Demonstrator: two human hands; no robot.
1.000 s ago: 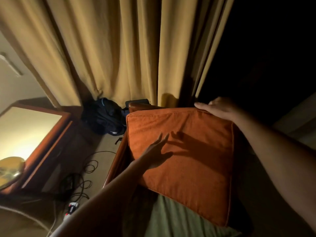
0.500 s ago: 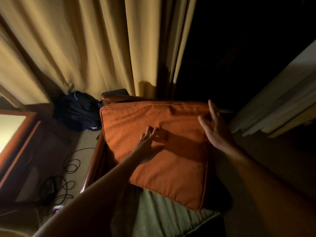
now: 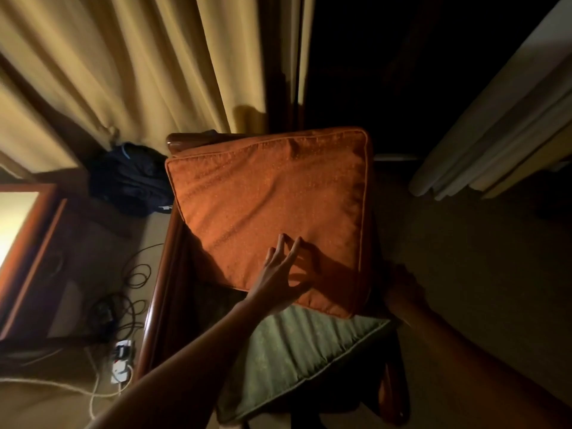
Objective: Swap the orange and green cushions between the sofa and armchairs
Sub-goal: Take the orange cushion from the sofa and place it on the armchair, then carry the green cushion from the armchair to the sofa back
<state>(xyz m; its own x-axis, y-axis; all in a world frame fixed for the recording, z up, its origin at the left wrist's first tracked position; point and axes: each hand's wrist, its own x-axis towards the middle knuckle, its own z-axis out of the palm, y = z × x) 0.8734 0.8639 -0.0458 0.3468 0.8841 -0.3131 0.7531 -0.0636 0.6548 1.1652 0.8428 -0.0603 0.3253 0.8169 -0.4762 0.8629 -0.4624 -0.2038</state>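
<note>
An orange cushion (image 3: 272,209) leans against the back of a wooden armchair (image 3: 161,274), its lower edge resting on the green seat cushion (image 3: 297,354). My left hand (image 3: 281,277) hovers over the orange cushion's lower part, fingers spread and holding nothing. My right hand (image 3: 402,289) sits in deep shadow just past the cushion's lower right corner; I cannot tell whether it touches the cushion.
Yellow curtains (image 3: 139,63) hang behind the chair. A dark backpack (image 3: 130,178) lies on the floor to the chair's left. Cables and a power strip (image 3: 122,360) trail on the floor beside a lit wooden table (image 3: 28,243). Pale curtains (image 3: 495,134) hang at right.
My left hand has slid down from the cushion's middle to its lower part. My right hand has dropped from the cushion's upper right edge to its lower right corner. The view has shifted.
</note>
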